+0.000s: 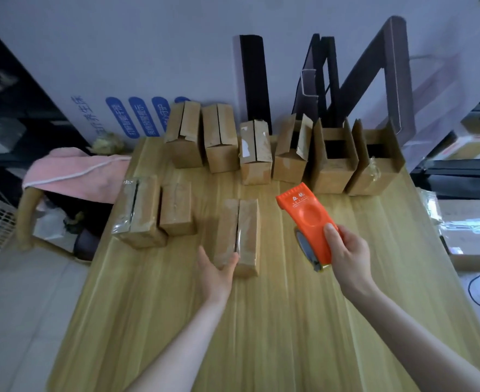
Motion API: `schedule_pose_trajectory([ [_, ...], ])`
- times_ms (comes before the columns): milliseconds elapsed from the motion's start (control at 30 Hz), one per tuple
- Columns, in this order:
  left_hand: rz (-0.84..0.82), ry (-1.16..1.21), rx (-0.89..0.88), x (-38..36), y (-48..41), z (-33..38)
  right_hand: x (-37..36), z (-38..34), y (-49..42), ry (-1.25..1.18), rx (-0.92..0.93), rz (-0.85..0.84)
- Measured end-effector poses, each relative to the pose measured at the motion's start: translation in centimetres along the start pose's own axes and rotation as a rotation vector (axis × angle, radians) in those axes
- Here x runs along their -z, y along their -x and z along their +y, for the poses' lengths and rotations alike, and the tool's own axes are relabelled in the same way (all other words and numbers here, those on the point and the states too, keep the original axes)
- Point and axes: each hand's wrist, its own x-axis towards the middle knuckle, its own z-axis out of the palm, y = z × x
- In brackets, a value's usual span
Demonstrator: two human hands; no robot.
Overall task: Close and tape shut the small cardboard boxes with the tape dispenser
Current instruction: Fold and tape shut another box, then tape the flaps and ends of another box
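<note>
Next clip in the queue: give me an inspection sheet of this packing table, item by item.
Surface: wooden table, light grain.
Job's things: six boxes in the back row. The open boxes are the right three, flaps up. The folded boxes are the left three. Three more lie flat in front, and the nearest box has clear tape along its seam. Orange tape dispenser.
Clutter: pink cloth draped over a chair beside the table.
Grippers: left hand touches the nearest box's near end; right hand grips the tape dispenser.
Cables: black cable on the floor, right side.
Surroundings: white board with blue print; dark frames leaning on the wall.
</note>
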Motion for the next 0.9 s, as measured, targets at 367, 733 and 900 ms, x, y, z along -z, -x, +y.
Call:
schedule_pose_trajectory([
  [367, -0.389, -0.871, -0.726, -0.5, -6.2, 3.7, -1.0, -1.0, -0.3, -0.020, -0.039, -0.057],
  [733, -0.369, -0.769, -0.589, 3.2, -13.4, 5.7, -4.7, -2.0, -2.5, 0.041, -0.066, -0.097],
  [900, -0.178, -0.426, -0.550, 4.3, -16.3, 8.2, -9.0, -4.4, -4.9, -0.031, -0.066, -0.118],
])
